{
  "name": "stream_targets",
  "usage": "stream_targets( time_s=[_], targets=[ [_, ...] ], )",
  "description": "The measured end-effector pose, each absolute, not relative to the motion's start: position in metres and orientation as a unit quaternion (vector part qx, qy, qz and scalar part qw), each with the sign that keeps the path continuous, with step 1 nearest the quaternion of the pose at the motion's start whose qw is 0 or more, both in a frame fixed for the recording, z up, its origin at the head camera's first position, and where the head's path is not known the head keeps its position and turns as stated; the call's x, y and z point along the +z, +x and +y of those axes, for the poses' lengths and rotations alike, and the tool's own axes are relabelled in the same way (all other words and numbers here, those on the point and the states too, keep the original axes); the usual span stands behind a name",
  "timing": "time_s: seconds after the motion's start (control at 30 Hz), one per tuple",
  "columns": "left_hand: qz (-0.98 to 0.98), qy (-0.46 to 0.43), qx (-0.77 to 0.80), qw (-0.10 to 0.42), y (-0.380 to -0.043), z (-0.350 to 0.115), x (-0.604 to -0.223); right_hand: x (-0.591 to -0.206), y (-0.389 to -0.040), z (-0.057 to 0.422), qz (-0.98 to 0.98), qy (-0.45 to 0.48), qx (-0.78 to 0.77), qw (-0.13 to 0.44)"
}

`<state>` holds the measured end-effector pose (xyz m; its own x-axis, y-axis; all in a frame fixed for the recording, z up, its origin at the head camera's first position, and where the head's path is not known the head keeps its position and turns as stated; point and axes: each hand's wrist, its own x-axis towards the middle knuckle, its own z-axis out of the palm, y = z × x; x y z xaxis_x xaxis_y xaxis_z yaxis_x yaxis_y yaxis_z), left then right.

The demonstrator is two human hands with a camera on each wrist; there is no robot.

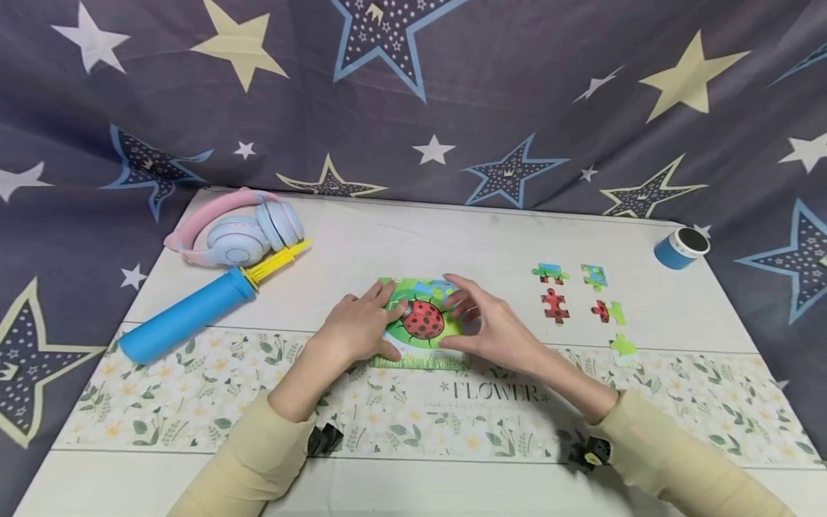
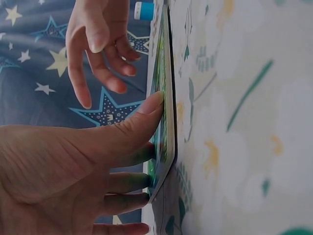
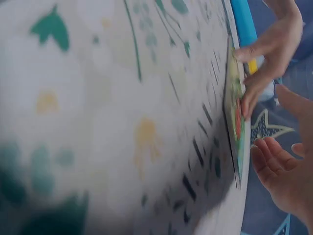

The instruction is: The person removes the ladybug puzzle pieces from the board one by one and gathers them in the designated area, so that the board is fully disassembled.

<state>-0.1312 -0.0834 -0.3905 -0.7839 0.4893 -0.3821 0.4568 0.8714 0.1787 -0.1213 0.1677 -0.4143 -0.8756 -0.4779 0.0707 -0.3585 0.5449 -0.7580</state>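
Note:
A flat ladybug jigsaw puzzle [image 1: 423,319] lies at the middle of the table, with a green leaf and a grass strip along its near edge. My left hand [image 1: 357,327] rests on its left side, fingers spread and thumb on the near-left part; in the left wrist view that thumb [image 2: 151,104] touches the puzzle's edge. Over the right side hovers my right hand [image 1: 497,332], fingers loosely bent with nothing between them. The right wrist view shows this hand [image 3: 288,161] apart from the puzzle [image 3: 236,117]. Fingers cover parts of the picture's left and right sides.
Several loose puzzle pieces, among them a red one [image 1: 554,306] and a green one [image 1: 623,346], lie to the right. A blue jar [image 1: 681,248] stands at the far right. Pink and blue headphones [image 1: 239,233] and a blue hand pump [image 1: 187,316] occupy the left. Star-patterned cloth [image 1: 388,129] hangs behind.

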Motion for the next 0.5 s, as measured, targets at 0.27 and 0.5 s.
stream_targets(
  time_s=[0.27,0.5],
  targets=[
    [0.945,0.246,0.038,0.212,-0.13,-0.083,-0.389,-0.422,-0.111,0.146,0.889,-0.254,-0.371,0.088],
    [0.946,0.242,0.039,0.214,-0.129,-0.082,-0.389,-0.425,-0.107,0.139,0.906,-0.247,-0.339,0.066]
  ],
)
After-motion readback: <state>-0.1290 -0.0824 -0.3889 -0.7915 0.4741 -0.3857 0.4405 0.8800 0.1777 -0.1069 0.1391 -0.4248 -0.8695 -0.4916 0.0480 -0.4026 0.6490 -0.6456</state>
